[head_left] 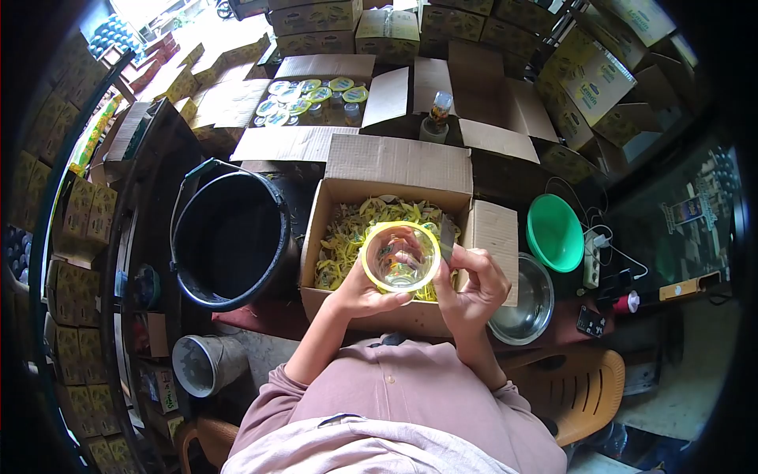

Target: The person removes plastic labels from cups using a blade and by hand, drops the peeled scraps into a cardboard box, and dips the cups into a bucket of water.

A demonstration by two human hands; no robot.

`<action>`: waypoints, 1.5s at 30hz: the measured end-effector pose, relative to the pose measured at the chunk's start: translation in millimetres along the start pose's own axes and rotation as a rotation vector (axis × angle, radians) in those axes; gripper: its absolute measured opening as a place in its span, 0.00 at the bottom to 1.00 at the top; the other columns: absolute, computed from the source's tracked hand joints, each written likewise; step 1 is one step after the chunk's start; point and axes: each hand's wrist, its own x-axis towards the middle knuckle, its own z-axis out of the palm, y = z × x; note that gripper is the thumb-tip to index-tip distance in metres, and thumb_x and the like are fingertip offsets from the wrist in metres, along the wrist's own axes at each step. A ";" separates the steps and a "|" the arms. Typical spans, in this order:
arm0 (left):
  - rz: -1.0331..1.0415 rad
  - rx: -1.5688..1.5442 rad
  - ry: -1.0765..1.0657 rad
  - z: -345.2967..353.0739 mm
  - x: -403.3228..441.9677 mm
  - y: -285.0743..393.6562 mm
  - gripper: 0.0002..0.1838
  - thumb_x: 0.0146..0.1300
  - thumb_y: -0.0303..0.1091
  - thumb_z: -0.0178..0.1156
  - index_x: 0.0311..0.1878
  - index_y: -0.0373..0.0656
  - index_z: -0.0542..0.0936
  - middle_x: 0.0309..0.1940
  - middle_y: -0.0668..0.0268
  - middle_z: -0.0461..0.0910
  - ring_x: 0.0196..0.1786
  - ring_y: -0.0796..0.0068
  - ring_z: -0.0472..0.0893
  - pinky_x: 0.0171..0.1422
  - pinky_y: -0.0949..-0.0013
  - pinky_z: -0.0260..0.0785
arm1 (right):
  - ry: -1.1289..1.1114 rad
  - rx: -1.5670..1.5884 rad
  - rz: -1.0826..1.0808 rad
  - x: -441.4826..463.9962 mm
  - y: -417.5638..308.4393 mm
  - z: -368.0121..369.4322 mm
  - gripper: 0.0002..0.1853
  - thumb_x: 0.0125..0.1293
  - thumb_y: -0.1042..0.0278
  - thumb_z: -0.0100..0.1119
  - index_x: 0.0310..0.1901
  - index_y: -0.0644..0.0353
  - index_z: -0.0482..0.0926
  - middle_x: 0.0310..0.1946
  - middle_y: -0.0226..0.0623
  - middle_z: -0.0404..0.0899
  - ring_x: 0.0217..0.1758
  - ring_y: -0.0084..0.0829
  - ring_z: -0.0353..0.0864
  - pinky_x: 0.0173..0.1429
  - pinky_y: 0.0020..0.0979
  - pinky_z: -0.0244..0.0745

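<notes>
My left hand [365, 291] is wrapped round a clear plastic cup [403, 268] with a yellow rim, its open mouth tilted up at me. Pinched in my right hand [478, 286] is a thin, dark, flat blade [448, 237], upright close beside the right edge of the rim; whether it touches the cup I cannot tell. Both hands are above an open cardboard box [399, 167]. Many curled yellow strips [341, 237] fill that box, partly hidden by the cup and my hands.
A black bucket [229, 237] stands left of the box. To the right are a green basin [555, 233], a metal bowl [523, 312] and a power strip [591, 268]. Behind, a carton holds lidded cups [318, 94], near a bottle [436, 122]. A grey bucket [207, 365] sits lower left.
</notes>
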 end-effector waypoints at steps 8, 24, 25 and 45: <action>-0.025 0.062 0.059 1.3 -2.2 -6.6 0.43 0.39 0.30 0.72 0.59 0.38 0.58 0.51 0.61 0.65 0.53 0.71 0.69 0.57 0.67 0.63 | 0.017 -0.079 -0.056 -8.0 -1.0 2.3 0.13 0.43 0.83 0.62 0.34 0.63 0.78 0.20 0.36 0.76 0.21 0.25 0.76 0.28 0.23 0.72; -0.048 0.146 -0.049 -4.9 -3.1 -3.0 0.43 0.38 0.30 0.70 0.59 0.39 0.59 0.51 0.62 0.66 0.55 0.70 0.69 0.59 0.67 0.62 | -0.040 -0.042 -0.079 -5.4 5.1 -3.1 0.15 0.41 0.85 0.62 0.34 0.62 0.79 0.21 0.36 0.76 0.22 0.26 0.77 0.28 0.23 0.72; -0.047 0.146 -0.069 -4.1 -4.0 -2.6 0.43 0.38 0.30 0.70 0.59 0.39 0.59 0.51 0.62 0.66 0.55 0.71 0.69 0.59 0.67 0.62 | -0.043 -0.037 -0.067 -5.2 5.3 -3.5 0.15 0.41 0.85 0.62 0.34 0.62 0.79 0.21 0.36 0.76 0.22 0.26 0.76 0.28 0.23 0.72; -0.012 0.095 0.138 7.1 -2.1 -12.6 0.40 0.46 0.29 0.67 0.61 0.37 0.54 0.55 0.58 0.60 0.59 0.68 0.64 0.63 0.65 0.57 | 0.026 -0.208 -0.183 -4.7 2.2 5.6 0.14 0.44 0.83 0.64 0.36 0.60 0.78 0.23 0.35 0.77 0.23 0.27 0.77 0.28 0.26 0.74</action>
